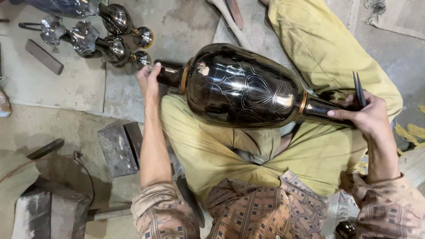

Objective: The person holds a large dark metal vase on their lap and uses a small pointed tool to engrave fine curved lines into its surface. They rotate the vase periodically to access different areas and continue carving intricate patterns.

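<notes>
Your left hand is closed around the narrow dark end of the large vase, with the fingers wrapped over that end and the thumb side facing you. Your right hand grips the opposite narrow end of the vase, fingers curled around it from the far side. The same hand also pinches a thin dark two-pronged tool, whose prongs point away from you, above the knuckles. Neither hand is spread; both are holding.

The vase lies on its side across your lap, resting on the olive-yellow trousers. Its wide belly sits between your two hands, nearer to the left one. The surface is dark and polished, with fine engraved curved lines and a copper-coloured band at each end of the belly.

On the concrete floor beyond your left hand, toward the far left corner, lie two smaller vases of the same dark finish, with fluted mouths and bright rims. The nearer one lies just beside your left fingertips. A flat dark bar lies on the floor to the left of them. A square metal block sits on the floor just outside your left forearm.
</notes>
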